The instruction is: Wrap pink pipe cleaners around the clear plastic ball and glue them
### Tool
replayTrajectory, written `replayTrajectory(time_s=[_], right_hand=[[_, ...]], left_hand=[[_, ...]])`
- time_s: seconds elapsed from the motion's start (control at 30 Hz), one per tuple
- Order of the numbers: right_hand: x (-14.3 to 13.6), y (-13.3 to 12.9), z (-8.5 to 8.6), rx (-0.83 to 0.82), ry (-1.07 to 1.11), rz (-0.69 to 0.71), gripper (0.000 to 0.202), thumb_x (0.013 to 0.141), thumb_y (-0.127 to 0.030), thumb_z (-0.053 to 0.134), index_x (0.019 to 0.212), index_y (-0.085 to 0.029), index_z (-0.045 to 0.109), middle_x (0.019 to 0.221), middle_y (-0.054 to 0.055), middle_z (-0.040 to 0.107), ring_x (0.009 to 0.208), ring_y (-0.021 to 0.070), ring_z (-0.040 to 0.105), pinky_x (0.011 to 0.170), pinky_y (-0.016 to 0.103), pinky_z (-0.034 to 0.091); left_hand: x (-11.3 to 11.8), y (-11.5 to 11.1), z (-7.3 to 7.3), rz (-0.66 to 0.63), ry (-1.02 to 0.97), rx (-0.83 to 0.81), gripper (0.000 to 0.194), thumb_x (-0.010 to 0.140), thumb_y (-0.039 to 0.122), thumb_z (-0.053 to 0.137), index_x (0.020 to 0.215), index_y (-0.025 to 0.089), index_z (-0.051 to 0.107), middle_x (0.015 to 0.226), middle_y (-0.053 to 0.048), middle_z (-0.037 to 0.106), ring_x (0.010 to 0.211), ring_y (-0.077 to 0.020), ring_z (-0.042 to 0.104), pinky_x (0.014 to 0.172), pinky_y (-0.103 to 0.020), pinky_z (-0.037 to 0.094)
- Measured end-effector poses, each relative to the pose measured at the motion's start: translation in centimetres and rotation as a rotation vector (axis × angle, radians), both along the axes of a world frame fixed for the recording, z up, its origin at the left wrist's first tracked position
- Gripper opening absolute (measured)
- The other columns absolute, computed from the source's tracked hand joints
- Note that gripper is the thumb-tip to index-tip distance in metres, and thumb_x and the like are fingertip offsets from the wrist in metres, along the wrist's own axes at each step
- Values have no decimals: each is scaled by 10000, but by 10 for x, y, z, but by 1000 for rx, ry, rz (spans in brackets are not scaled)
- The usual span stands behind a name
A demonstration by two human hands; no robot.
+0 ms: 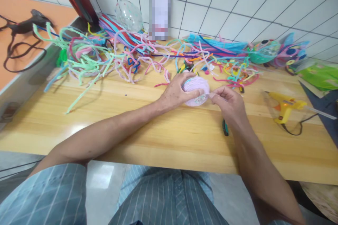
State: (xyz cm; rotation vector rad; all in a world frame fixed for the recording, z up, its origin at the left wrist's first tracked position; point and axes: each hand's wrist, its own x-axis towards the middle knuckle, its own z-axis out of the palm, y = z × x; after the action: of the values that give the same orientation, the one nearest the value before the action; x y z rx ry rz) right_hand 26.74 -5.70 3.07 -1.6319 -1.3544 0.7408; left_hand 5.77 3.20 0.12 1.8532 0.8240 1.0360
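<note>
A round, ball-like piece (195, 88) wrapped in lilac pipe cleaner sits in front of me above the wooden table. A clear, speckled patch of it shows on the lower right. My left hand (177, 89) is closed around its left side, with the thumb across the front and the fingers over the top. Close to the right side, my right hand (228, 102) pinches the thin, pale end of what looks like the lilac pipe cleaner. Under the right wrist lies a dark, teal-edged tool handle (225, 127), partly hidden.
Tangled pale green pipe cleaners (89, 61) spread at the left. Bundled blue pipe cleaners (219, 45) lie along the tiled wall, near a propped phone (160, 15) and a clear ball (129, 15). A yellow glue gun (286, 105) with its cord rests at the right.
</note>
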Motion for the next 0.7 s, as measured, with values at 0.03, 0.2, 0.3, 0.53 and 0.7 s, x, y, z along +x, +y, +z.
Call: replayTrajectory(time_s=[0.03,0.2,0.3,0.53,0.7], right_hand=[[0,0,0,2,0,-3,181,823,-386,797,756,-275,671,685,-21,652,646,163,556,652,332,460],[-3,0,1,-9,16,14,203,820,-391,797,724,-278,659,691,-16,644,638,162,540,658,343,462],[-6,0,4,-14,30,4,235,798,-420,810,702,-279,648,677,-10,634,640,169,530,636,340,451],[-4,0,0,-10,36,10,232,807,-415,809,710,-272,654,681,-13,635,637,161,531,633,335,433],[-4,0,-1,17,28,22,243,816,-402,823,707,-268,653,677,-18,633,638,158,538,632,326,449]], left_hand=[[0,0,-1,5,-2,-2,618,816,549,852,1300,223,648,1387,-125,704,1344,-299,645,1185,-473,498],[2,-4,-4,21,-36,-18,609,828,552,835,1284,213,615,1366,-131,690,1329,-290,641,1172,-458,501],[2,-5,-4,10,-47,-37,609,826,548,832,1275,209,598,1373,-137,676,1335,-290,632,1168,-458,502],[0,-4,4,-11,0,-99,636,789,545,856,1241,206,564,1349,-127,677,1251,-270,663,1070,-415,555],[0,-1,8,-53,44,-45,645,783,525,849,1274,204,579,1335,-121,687,1251,-282,670,1078,-427,551]])
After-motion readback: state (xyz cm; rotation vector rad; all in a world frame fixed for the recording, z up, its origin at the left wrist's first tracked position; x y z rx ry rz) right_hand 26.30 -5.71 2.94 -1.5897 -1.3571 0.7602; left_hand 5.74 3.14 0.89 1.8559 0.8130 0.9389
